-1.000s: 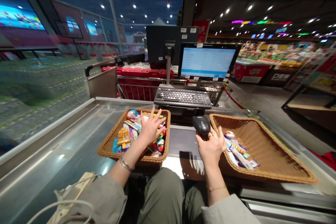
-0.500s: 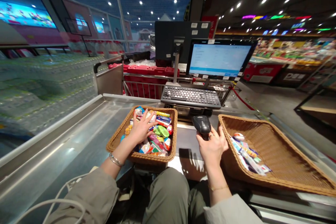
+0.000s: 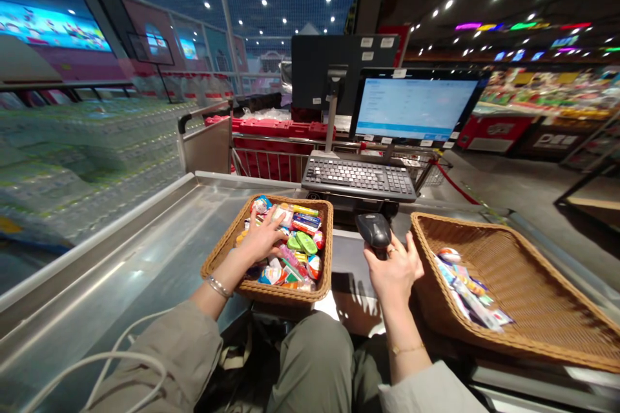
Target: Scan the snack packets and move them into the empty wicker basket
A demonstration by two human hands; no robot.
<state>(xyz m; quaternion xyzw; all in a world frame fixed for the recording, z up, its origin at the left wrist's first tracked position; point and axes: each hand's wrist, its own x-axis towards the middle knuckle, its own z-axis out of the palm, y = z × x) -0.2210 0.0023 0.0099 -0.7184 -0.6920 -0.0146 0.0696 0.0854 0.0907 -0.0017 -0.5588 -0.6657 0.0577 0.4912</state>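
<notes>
Left hand: the left hand [image 3: 261,242] lies palm down inside the left basket [image 3: 271,293], fingers resting on the snack packets [image 3: 298,251].
Left grip: the fingers curl lightly over the packets; whether any packet is pinched cannot be told.
Right hand: the right hand [image 3: 394,268] sits between the two baskets, at the front edge of the bench [image 3: 159,239].
Right grip: closed around the handle of the barcode scanner [image 3: 372,230], with the dark scanner head rising above the fingers and facing away from the person.
Snack packets: a mixed, colourful pile fills the left basket, near the middle of the bench, just in front of the keyboard [image 3: 359,177].
Right basket: the right basket [image 3: 523,251] stands tilted, just beside the right hand; a few flat packets [image 3: 467,290] lie along its near left wall.
Monitor: the monitor [image 3: 414,106] stands lit behind the keyboard, screen towards the person.
Wrists: a bangle [image 3: 217,285] circles the left wrist; a thin chain [image 3: 404,350] circles the right.
Background: a red trolley [image 3: 271,129] stands behind the bench, left of the keyboard.
</notes>
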